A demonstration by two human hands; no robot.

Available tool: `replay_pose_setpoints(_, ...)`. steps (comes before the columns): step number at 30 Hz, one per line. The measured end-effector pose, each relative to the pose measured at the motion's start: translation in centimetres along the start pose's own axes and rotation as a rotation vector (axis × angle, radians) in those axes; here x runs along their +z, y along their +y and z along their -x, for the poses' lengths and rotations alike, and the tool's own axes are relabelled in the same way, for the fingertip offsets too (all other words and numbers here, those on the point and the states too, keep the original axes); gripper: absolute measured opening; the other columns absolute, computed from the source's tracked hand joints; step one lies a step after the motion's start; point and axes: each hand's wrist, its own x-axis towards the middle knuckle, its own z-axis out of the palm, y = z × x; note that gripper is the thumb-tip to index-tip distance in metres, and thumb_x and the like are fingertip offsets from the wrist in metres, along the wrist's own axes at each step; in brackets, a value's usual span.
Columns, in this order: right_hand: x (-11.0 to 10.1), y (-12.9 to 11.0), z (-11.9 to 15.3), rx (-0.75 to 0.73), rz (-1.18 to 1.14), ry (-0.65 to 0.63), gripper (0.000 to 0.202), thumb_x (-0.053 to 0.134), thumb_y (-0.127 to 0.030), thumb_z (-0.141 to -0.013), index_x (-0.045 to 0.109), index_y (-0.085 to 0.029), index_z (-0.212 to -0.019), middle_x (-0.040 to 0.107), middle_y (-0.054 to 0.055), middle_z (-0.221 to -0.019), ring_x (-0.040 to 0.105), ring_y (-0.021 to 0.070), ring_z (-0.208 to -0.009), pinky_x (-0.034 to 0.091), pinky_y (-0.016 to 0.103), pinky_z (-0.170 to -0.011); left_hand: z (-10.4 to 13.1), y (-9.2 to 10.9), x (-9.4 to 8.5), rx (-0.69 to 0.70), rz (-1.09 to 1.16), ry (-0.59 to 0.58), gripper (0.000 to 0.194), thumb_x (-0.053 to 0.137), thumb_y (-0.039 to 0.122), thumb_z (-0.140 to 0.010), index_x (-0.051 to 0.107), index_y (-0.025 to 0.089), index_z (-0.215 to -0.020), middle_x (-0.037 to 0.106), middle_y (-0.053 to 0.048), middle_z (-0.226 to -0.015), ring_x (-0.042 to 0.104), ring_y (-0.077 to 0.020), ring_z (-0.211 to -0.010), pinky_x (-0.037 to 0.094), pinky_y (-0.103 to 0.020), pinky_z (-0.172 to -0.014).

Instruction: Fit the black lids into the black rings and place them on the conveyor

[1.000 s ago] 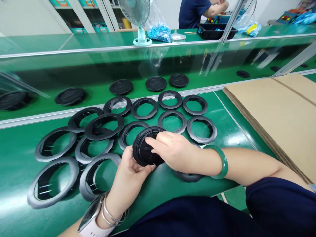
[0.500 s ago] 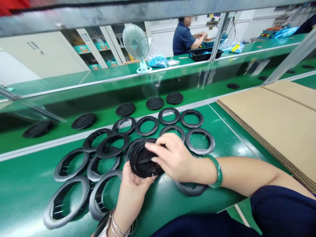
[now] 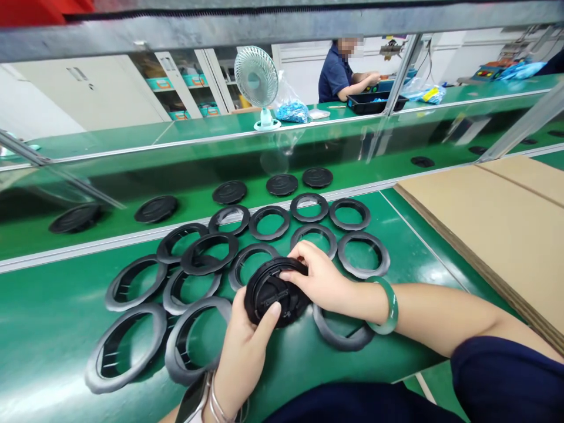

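Between my hands is a round black plastic part (image 3: pixel 275 296), tilted so that its ribbed inner side faces me. My left hand (image 3: pixel 247 341) grips its left edge, with the thumb laid over the inner face. On the upper right, my right hand (image 3: pixel 319 279) pinches the rim, thumb on the inside and the other fingers behind. Several black rings (image 3: pixel 198 338) with grey edges lie around on the green table, some overlapping. One ring (image 3: pixel 343 335) lies partly hidden below my right wrist.
Behind the table, a green belt (image 3: pixel 194 202) carries several black discs (image 3: pixel 229 192). A stack of cardboard sheets (image 3: pixel 497 217) lies to the right. A metal beam (image 3: pixel 282 26) crosses overhead. Across the belt, a fan (image 3: pixel 257 79) stands near a seated person (image 3: pixel 335 73).
My right hand has shifted from over the middle of the part to its upper right rim. My left thumb has moved onto the inner face, which now shows more. The view has shifted slightly.
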Motion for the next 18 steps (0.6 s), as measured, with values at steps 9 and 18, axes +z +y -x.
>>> replay_pose_setpoints(9, 0.5, 0.2, 1.1, 0.078, -0.141, -0.171, 0.044, 0.089, -0.022, -0.069, 0.061, -0.023, -0.102, 0.071, -0.001, -0.096, 0.067, 0.0233, -0.092, 0.053, 0.037, -0.080, -1.1, 0.2, 0.0, -0.011, 0.000, 0.055, 0.067, 0.064, 0.073, -0.082, 0.053, 0.020, -0.121, 0.063, -0.012, -0.122, 0.056, -0.0348, -0.122, 0.050, -0.048, -0.103)
replay_pose_setpoints(18, -13.9, 3.0, -11.4, -0.132, 0.479, 0.587, 0.037, 0.072, -0.039, -0.086, 0.064, -0.021, -0.117, 0.070, 0.006, -0.114, 0.064, 0.0233, -0.104, 0.051, 0.035, -0.092, -0.5, -3.7, 3.9, 0.204, 0.440, -0.396, 0.066, 0.061, 0.075, -0.085, 0.047, 0.024, -0.126, 0.073, -0.011, -0.099, 0.071, -0.0259, -0.088, 0.056, -0.035, -0.082)
